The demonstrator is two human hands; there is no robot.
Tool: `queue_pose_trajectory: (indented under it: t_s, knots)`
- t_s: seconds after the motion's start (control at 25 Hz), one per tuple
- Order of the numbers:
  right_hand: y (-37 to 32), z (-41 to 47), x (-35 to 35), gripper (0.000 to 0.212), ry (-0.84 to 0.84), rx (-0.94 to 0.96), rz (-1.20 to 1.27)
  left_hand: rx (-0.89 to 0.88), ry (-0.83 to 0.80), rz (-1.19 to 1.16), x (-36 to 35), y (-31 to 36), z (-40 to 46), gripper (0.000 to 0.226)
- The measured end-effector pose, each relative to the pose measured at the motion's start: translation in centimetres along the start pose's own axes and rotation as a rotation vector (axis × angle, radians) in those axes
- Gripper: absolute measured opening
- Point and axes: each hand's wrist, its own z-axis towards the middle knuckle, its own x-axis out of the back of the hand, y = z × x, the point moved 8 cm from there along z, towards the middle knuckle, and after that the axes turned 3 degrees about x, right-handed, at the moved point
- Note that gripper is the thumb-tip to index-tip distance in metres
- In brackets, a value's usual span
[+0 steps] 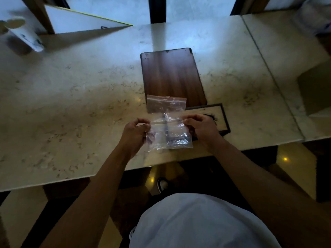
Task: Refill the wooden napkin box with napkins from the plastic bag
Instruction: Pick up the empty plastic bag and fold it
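A clear plastic zip bag is folded over and held just above the marble table's near edge. My left hand pinches its left side and my right hand pinches its right side. The bag looks empty; I see no napkins in it. Behind it lies a dark wooden lid or board, flat on the table. To the right, under my right hand, sits the wooden napkin box with a dark frame, pale contents inside and a small dark tassel-like thing on top.
The marble table stretches left and right, with a seam at the right. A white paper cup and a white angled board stand at the back left. A shoe shows on the floor below.
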Motion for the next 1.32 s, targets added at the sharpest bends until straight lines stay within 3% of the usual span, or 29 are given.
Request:
queue_pose_trajectory:
  t_s: [0.36,0.76,1.0,1.12,1.2,1.32]
  knots:
    - [2.4,-5.3,20.1,0.018,0.293,0.037,0.416,0.059,-0.346,0.228,-21.8,-1.4,-0.3,0.019]
    - [10.3,-18.7,42.9,0.019,0.604,0.072,0.438,0.16,-0.611,0.437,-47.7,-11.4,-6.7,0.024]
    - [15.3,-24.3,48.6,0.045,0.87,-0.027,0.565,0.327,-0.753,0.524,-56.6,-16.9,-8.9,0.028]
    - [16.7,-26.3,49.8,0.043,0.99,-0.055,0.624,0.465,-0.826,0.539,-60.2,-19.5,-8.9,0.029]
    - [17.6,-27.3,50.4,0.037,1.07,-0.076,0.661,0.582,-0.883,0.541,-61.8,-21.3,-8.9,0.044]
    - [19.5,-27.3,50.3,0.038,1.163,-0.157,0.735,0.598,-0.992,0.655,-63.7,-23.0,-8.1,0.044]
